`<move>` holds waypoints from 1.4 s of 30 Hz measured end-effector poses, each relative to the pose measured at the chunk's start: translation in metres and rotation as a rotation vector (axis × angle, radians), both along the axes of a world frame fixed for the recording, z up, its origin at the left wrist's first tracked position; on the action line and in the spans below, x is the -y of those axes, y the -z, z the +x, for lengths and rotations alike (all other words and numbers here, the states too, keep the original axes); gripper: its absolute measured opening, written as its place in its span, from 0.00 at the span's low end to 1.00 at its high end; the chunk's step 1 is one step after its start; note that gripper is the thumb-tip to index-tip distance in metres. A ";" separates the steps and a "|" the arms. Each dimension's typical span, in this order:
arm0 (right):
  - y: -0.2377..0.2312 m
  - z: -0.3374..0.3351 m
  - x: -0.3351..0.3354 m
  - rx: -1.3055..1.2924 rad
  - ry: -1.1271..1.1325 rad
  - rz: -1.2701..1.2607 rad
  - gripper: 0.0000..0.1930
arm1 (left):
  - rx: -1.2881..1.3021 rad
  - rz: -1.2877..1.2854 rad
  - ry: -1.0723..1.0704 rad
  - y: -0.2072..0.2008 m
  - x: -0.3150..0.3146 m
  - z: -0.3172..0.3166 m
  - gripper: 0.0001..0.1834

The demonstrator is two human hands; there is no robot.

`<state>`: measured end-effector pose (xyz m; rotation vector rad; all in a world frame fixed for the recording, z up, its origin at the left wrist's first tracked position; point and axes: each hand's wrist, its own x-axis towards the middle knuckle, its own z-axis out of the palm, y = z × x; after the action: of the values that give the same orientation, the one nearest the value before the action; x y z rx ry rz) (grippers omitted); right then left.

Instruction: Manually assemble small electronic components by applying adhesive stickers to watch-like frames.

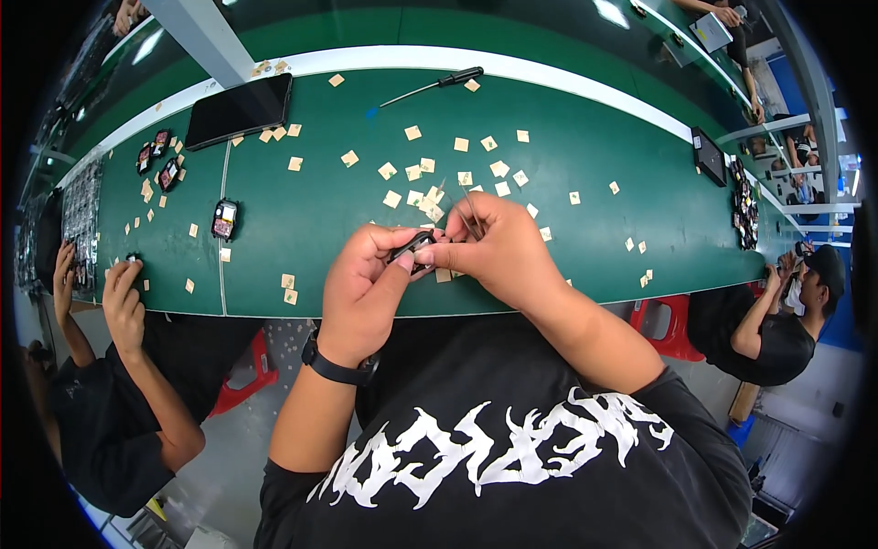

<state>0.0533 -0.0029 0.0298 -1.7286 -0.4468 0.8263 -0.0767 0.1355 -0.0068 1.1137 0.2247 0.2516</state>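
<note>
Close to the table's near edge, my left hand (358,295) is closed around a small black electronic housing (419,243), its thumb on the near side. My right hand (508,249) holds metal tweezers (470,214) between its fingers, tips pointing away from me. The right thumb and fingertip also touch the housing's right side. Fingers cover most of the housing, so its inside hardly shows. Just beyond the hands lies a loose cluster of small cream paper squares (414,198), some partly hidden by the right hand.
A screwdriver (448,81) lies at the far edge, a black tablet-like device (240,112) at far left. One small device (224,220) sits left of me, with several more (167,174) beyond. A black box (709,156) stands far right. Co-workers sit on both sides.
</note>
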 end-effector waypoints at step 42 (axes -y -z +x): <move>-0.049 -0.026 0.060 0.322 0.008 0.271 0.10 | -0.104 0.090 0.200 -0.078 0.022 -0.036 0.23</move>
<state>0.0276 -0.0630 0.0790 -1.6096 -0.7322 0.4556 -0.1128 0.1132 0.0709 1.2312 0.1943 0.0256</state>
